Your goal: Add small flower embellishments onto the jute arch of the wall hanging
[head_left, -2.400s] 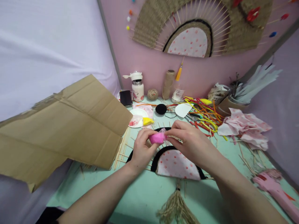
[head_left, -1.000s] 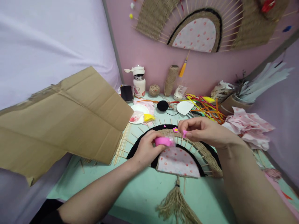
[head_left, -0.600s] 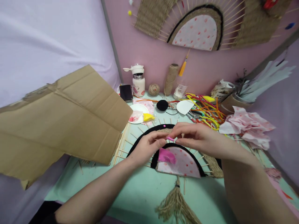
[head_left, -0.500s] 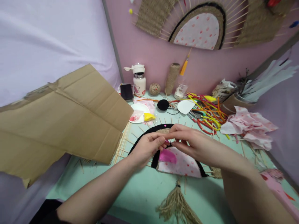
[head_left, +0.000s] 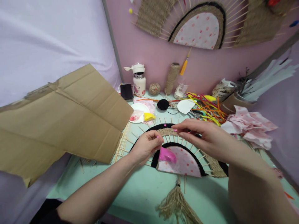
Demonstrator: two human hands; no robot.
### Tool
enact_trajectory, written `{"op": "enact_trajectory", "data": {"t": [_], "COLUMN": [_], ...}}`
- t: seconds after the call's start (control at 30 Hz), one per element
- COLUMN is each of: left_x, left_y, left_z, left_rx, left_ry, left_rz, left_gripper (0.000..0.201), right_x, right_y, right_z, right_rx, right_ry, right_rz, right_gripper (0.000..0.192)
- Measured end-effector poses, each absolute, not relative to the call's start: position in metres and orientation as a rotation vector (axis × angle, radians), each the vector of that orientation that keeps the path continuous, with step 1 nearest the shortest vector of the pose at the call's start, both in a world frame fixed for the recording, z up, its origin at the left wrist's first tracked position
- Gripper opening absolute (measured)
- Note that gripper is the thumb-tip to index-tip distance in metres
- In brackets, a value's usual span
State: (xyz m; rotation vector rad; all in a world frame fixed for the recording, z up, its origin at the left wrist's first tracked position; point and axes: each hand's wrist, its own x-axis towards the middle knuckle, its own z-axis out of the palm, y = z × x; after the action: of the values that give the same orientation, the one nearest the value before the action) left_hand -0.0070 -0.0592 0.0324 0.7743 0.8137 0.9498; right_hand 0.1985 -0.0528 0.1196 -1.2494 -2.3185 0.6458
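Note:
Over the left part of the half-round fan (head_left: 184,166), my left hand (head_left: 148,146) is closed in a pinch on a glossy packet of pink clay (head_left: 167,155). A pink speck shows by its thumb. My right hand (head_left: 203,135) hovers above the fan's right side, thumb and forefinger closed around a small pink clay ball (head_left: 175,130). Another pink dot (head_left: 165,125) sits on the fan's black outer band. Thin sticks radiate through the fan, between woven twine and a dotted pink-white centre. A twine tassel (head_left: 178,202) lies below it.
A large cardboard sheet (head_left: 70,115) stands at left. Behind the fan are a white bottle (head_left: 139,82), a twine ball (head_left: 154,89), a twine spool (head_left: 172,79) and a black oval (head_left: 163,105). Pipe cleaners (head_left: 207,109) and crumpled dotted cloth (head_left: 249,126) lie at right.
My hands have parted. The right hand has moved right and slightly up with the pink ball, while the left stays near the clay packet. More of the fan's middle shows.

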Motion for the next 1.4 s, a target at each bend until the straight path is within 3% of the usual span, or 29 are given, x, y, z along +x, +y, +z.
{"op": "enact_trajectory", "data": {"t": [0.47,0.7,0.93,1.2,1.4], "left_x": [-0.007,-0.006,-0.008,-0.008,-0.011], "left_y": [-0.057,-0.059,-0.059,-0.057,-0.051], "left_z": [0.028,0.026,0.022,0.028,0.033], "left_rx": [0.573,0.563,0.596,0.654,0.575], "left_ry": [0.742,0.696,0.707,0.804,0.805], "left_rz": [0.954,0.932,0.823,0.796,0.831], "left_gripper": [0.027,0.030,0.034,0.030,0.014], "right_x": [0.169,0.166,0.163,0.167,0.195], "right_y": [-0.061,-0.060,-0.061,-0.057,-0.051], "right_z": [0.104,0.096,0.093,0.095,0.111], "right_rx": [-1.161,-1.140,-1.123,-1.354,-1.403], "right_ry": [-2.480,-2.510,-2.604,-2.628,-2.486], "right_rz": [0.420,0.150,0.017,-0.190,0.067], "right_gripper": [0.016,0.007,0.012,0.009,0.008]}}
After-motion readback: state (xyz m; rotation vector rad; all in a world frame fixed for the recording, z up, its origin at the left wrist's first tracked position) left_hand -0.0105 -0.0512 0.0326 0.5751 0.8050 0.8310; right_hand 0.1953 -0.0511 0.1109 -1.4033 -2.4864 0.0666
